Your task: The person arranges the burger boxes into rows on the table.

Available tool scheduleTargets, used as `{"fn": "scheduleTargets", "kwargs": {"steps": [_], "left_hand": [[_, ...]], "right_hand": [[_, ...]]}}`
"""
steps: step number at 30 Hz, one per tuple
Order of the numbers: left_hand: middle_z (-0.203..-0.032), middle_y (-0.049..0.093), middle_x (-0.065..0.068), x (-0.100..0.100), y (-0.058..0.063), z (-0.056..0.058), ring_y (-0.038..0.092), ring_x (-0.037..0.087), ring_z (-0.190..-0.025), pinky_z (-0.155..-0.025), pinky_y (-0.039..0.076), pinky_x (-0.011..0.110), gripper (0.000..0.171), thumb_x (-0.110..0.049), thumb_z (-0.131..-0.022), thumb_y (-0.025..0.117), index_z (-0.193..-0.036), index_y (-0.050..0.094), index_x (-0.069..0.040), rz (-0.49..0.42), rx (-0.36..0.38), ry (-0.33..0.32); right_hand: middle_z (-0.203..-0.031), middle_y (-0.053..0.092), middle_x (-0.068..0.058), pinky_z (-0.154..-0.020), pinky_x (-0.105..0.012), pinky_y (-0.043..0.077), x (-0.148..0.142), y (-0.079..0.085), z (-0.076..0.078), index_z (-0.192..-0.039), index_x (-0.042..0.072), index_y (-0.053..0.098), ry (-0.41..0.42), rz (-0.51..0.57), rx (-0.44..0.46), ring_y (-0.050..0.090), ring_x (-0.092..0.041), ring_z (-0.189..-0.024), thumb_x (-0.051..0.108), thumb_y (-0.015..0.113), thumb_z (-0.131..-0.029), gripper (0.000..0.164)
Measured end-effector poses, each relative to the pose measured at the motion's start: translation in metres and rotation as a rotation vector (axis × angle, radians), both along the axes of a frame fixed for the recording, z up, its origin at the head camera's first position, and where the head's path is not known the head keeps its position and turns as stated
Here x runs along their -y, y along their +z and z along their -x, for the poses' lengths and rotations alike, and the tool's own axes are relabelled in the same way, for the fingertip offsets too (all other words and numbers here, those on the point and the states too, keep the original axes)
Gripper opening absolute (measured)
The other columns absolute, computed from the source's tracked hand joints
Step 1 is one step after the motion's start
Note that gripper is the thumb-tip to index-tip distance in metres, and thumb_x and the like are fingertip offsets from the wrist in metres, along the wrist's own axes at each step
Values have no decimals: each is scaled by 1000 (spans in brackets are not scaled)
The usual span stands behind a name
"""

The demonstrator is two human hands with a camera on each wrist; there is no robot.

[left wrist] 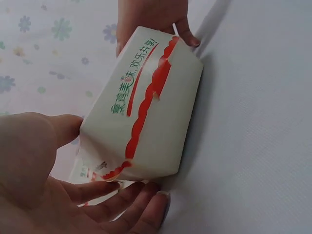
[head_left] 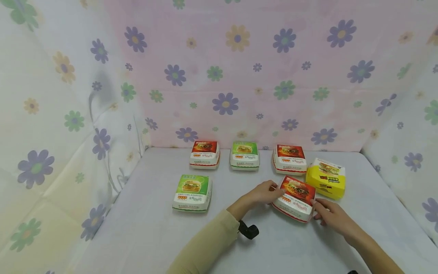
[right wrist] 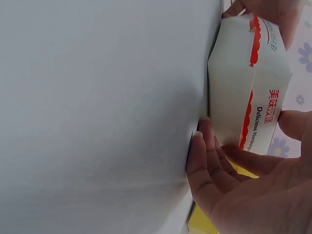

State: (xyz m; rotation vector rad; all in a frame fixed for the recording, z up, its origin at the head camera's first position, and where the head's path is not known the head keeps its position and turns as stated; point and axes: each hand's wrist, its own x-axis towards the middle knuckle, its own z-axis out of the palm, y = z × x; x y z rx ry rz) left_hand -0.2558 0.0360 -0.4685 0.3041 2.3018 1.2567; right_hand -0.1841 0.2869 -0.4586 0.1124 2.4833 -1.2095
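A red-and-white burger box (head_left: 297, 196) sits at an angle on the table, held from both sides. My left hand (head_left: 266, 192) grips its left side, thumb at the upper edge and fingers low against the wall, as the left wrist view of the box (left wrist: 141, 107) shows. On the opposite side, my right hand (head_left: 331, 217) holds it with the thumb on the top edge. In the right wrist view the fingers of that hand (right wrist: 243, 180) curl in by the box's lower side, near the tabletop.
A yellow burger box (head_left: 326, 179) stands right behind the held one, beside another red box (head_left: 289, 159). Farther left in the back row are a green box (head_left: 244, 156) and a red box (head_left: 204, 155). Another green box (head_left: 192, 193) lies nearer, at left. Flowered cloth (head_left: 226, 76) walls the table (head_left: 143, 228).
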Motion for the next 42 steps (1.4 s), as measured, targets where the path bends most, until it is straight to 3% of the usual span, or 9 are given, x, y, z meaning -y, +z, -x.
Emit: {"fn": "scheduleTargets", "kwargs": {"steps": [5,14,18,24,28,32,42], "left_hand": [[-118,62,8,3,1,-7,57,16,-90,-74,49,32,52,-48,-98,64,-128,56,-7,-30,29,-2],[-112,59,7,-1,3,-18,54,19,-94,-80,50,38,55,-52,-98,63,-129,54,-8,23,28,49],[-114,60,8,-2,3,-20,54,19,-97,-83,50,38,61,-52,-99,60,-137,53,-5,21,1,50],[-131,58,11,4,3,-23,52,19,-108,-95,49,42,68,-51,-102,55,-151,46,-4,1,-45,53],[-125,59,11,11,6,-24,51,19,-105,-87,48,38,67,-49,-104,53,-152,45,-3,-36,-86,55],[-130,57,13,19,10,-25,51,18,-105,-83,48,36,70,-53,-104,52,-153,44,-3,-39,-123,80],[-133,57,15,49,11,-32,53,28,-121,-97,49,50,66,-51,-105,49,-152,46,-4,-92,-200,131]], "right_hand": [[-93,62,-7,-70,-32,53,-3,0,5,-147,-12,41,-7,25,-16,56,-20,-85,43,37,-111,66],[-96,64,-7,-72,-31,55,-6,-2,12,-148,-12,41,-4,41,-9,57,-20,-88,45,36,-111,68],[-105,68,-9,-76,-30,56,-4,-3,13,-148,-14,39,1,52,-17,60,-20,-91,46,35,-111,70],[-113,69,-14,-79,-30,57,3,0,12,-149,-15,38,14,71,-42,62,-20,-94,45,36,-111,70],[-121,67,-19,-82,-33,58,11,6,11,-151,-13,36,24,64,-77,63,-20,-96,47,37,-111,72],[-125,66,-22,-86,-37,58,20,11,11,-151,-13,36,28,70,-97,65,-21,-98,46,38,-111,71],[-125,66,-22,-89,-43,59,50,14,17,-147,-11,43,59,93,-130,69,-21,-95,46,43,-109,68]]}}
